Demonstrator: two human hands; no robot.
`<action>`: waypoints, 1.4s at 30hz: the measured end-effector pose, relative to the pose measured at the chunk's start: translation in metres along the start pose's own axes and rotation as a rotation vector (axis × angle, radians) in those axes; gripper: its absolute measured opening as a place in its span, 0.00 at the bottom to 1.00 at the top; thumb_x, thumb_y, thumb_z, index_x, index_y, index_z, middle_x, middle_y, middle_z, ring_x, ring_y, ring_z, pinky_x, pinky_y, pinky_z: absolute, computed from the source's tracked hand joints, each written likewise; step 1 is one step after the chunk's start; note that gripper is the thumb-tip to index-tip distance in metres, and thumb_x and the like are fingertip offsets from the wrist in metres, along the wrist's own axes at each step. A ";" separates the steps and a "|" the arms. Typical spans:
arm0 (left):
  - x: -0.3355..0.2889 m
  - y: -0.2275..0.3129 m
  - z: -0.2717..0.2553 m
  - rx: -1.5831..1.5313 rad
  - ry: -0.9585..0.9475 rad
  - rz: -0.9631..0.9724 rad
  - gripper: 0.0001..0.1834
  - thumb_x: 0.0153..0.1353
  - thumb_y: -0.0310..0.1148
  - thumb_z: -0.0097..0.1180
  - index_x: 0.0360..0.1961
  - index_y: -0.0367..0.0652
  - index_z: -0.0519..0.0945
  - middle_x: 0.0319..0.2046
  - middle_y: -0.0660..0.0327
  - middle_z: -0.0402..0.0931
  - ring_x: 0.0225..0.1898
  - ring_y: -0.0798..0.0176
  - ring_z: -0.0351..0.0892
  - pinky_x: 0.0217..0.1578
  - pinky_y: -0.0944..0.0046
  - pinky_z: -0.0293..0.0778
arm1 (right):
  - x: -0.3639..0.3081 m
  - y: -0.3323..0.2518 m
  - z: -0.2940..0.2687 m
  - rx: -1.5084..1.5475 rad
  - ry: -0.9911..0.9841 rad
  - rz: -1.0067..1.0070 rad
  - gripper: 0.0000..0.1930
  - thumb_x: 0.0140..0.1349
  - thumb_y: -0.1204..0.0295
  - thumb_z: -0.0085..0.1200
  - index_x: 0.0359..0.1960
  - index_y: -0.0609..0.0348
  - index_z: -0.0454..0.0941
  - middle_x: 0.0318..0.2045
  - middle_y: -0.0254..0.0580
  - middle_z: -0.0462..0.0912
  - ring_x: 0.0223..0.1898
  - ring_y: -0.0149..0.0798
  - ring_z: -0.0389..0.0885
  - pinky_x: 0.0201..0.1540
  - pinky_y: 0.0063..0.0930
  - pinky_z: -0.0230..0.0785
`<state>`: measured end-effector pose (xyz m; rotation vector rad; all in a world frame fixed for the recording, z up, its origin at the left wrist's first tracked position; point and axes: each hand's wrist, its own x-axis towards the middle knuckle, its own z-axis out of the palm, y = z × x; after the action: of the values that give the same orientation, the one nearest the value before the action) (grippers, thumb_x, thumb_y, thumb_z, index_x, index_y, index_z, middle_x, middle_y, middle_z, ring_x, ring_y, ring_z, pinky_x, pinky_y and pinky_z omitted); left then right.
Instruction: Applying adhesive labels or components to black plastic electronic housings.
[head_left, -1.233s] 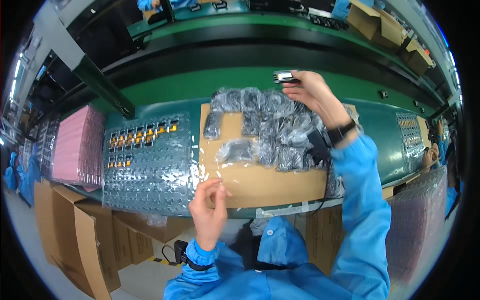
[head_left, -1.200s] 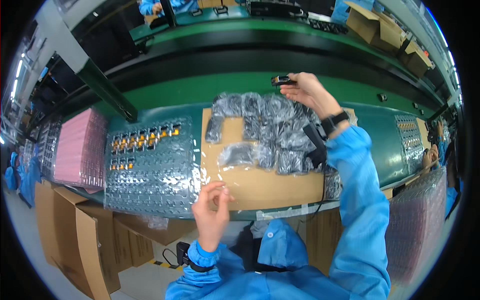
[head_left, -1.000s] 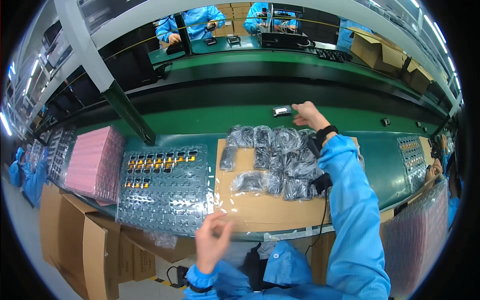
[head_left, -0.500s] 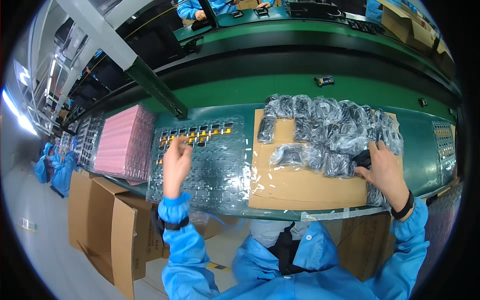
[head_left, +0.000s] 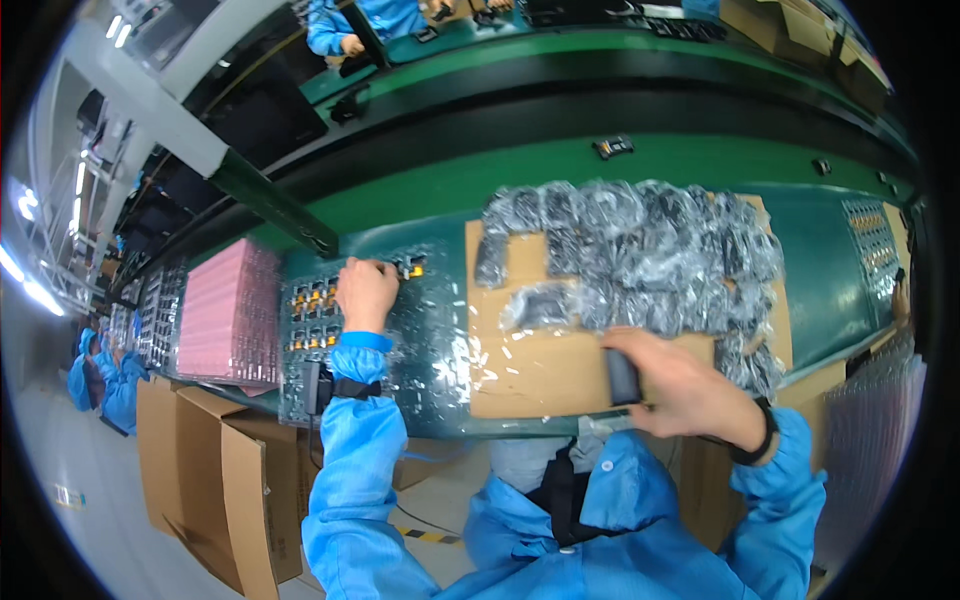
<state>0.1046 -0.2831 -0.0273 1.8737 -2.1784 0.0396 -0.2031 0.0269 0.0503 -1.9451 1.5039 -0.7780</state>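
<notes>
My right hand (head_left: 680,385) grips a dark, rectangular block-shaped device (head_left: 622,377) above the front of a cardboard sheet (head_left: 540,380). Its fingers are slightly blurred. Over a clear plastic tray (head_left: 425,345) at the left, my left hand (head_left: 367,295) reaches down with fingers bent together. Whatever they pinch is hidden from me. Around it, small black-and-orange parts (head_left: 318,338) sit in rows in the tray's pockets. Many dark devices wrapped in clear plastic bags (head_left: 640,255) lie crowded on the back and right of the cardboard.
Left of the tray stands a pink stack of packaging (head_left: 225,315). Below it is an open carton (head_left: 245,490). A slanted post (head_left: 270,205) rises behind the tray. A small black device (head_left: 613,147) lies on the green belt (head_left: 480,165). Another filled tray (head_left: 868,240) is far right.
My right hand has pulled back toward me and left, lifting the dark device from beside the bagged ones. My left hand has lowered to the parts in the tray. The view has shifted slightly.
</notes>
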 end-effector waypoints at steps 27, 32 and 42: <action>-0.140 0.024 -0.083 -1.379 -0.374 -0.106 0.06 0.63 0.27 0.63 0.38 0.40 0.78 0.34 0.66 0.79 0.37 0.74 0.76 0.43 0.72 0.69 | 0.021 0.018 0.089 0.756 0.331 0.785 0.14 0.61 0.72 0.63 0.41 0.64 0.71 0.22 0.47 0.83 0.20 0.36 0.83 0.18 0.30 0.73; -0.179 0.025 -0.076 -1.521 -0.499 -0.159 0.09 0.65 0.26 0.59 0.45 0.40 0.75 0.35 0.63 0.81 0.36 0.72 0.76 0.42 0.69 0.70 | 0.021 0.021 0.112 0.998 0.493 0.751 0.13 0.63 0.72 0.63 0.39 0.63 0.70 0.21 0.45 0.83 0.19 0.32 0.82 0.16 0.23 0.71; -0.208 0.032 -0.060 -1.427 -0.463 -0.165 0.06 0.65 0.25 0.60 0.41 0.38 0.77 0.41 0.61 0.80 0.42 0.73 0.75 0.45 0.72 0.69 | 0.019 0.017 0.104 1.087 0.350 0.736 0.14 0.67 0.66 0.58 0.43 0.67 0.75 0.20 0.44 0.83 0.19 0.34 0.84 0.14 0.22 0.65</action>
<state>0.1114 -0.0651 -0.0101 1.1440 -1.3820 -1.6050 -0.1343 0.0122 -0.0309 -0.4346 1.3555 -1.2340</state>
